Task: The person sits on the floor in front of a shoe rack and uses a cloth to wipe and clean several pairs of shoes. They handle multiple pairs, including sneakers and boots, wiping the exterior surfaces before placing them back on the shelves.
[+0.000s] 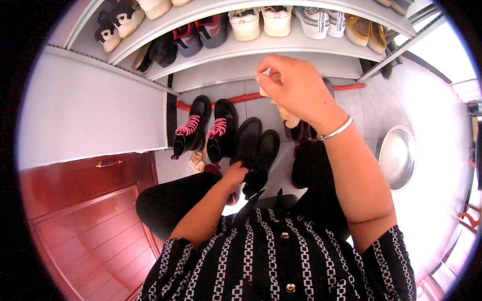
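My left hand is closed on the top of a black boot, one of a dark pair on the floor between my knees. The other black boot stands close beside it. Higher up, my right hand is raised in front of the shoe rack, thumb and fingers pinched together. A beige crumpled piece like cloth or paper shows at those fingers and hangs below them, partly hidden by the hand. Left of the dark pair stand two black boots with pink laces.
Several pairs of shoes fill the white rack ahead. A red strip lies along the floor beneath it. Another crumpled beige piece is by the laced boots. To the right sits a metal basin; a dark red door is at left.
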Motion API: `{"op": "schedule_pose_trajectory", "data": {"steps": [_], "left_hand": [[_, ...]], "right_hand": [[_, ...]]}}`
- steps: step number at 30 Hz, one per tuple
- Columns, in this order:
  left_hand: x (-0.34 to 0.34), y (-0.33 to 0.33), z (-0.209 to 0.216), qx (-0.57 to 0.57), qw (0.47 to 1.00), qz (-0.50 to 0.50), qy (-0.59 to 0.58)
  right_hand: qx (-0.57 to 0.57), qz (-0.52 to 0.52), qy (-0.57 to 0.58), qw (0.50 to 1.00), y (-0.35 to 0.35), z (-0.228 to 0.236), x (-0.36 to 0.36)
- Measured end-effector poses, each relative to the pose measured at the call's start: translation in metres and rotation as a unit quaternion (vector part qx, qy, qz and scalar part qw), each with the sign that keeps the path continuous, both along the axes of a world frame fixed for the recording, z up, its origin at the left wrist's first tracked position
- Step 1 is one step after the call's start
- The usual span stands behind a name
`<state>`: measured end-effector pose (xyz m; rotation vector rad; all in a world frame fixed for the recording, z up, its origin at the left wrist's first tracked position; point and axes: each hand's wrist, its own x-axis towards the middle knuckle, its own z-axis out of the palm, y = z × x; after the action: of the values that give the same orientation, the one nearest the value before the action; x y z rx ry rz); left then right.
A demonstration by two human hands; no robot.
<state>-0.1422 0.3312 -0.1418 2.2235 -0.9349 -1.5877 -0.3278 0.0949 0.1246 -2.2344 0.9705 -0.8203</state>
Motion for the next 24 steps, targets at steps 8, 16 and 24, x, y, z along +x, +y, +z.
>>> {"op": "schedule_pose_trajectory", "data": {"steps": [8,16,24], "left_hand": [[-0.032,-0.043,0.046,0.130,0.882,0.386,0.238],[-0.023,-0.047,0.083,-0.163,0.867,0.437,0.177],[-0.049,-0.061,0.228,-0.493,0.855,0.006,-0.161]], "right_hand": [[0.020,0.014,0.035,0.999,0.000,-0.010,-0.002],[0.152,0.044,0.254,0.954,0.000,-0.031,0.009],[0.552,-0.019,-0.117,0.825,0.005,-0.064,0.030]]}}
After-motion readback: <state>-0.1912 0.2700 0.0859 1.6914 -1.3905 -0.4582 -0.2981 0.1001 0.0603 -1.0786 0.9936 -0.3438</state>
